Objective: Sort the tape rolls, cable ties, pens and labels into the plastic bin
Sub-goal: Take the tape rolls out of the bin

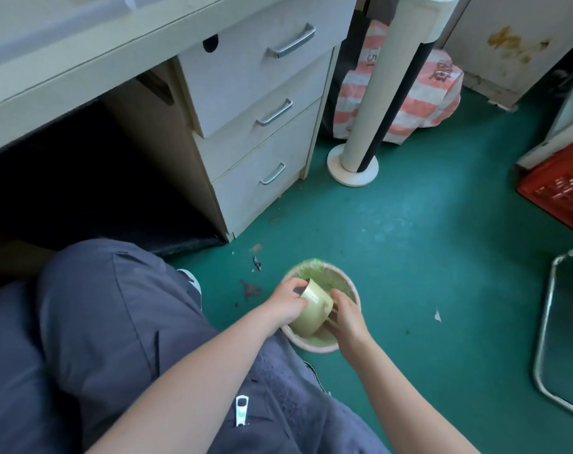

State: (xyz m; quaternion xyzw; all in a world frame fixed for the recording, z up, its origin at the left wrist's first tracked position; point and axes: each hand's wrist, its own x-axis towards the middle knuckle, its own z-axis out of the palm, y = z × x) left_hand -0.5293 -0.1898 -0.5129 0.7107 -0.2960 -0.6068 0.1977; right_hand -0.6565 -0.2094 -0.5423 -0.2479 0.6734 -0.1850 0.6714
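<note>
Over the plastic bin (350,282), a pale tape roll (311,311) is held tilted, its lower end already inside the rim; it is gripped at its upper end by the left hand (286,306); the right hand (350,319) is set against the roll's other side (whether it pinches it cannot be told); the roll should probably be lowered deeper into the bin before release, so that nothing is tipped out.

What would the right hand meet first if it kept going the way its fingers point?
The tape roll, which the left hand holds over the bin. The right hand points up-left at it, its fingers close to or touching the roll; depth is unclear.
</note>
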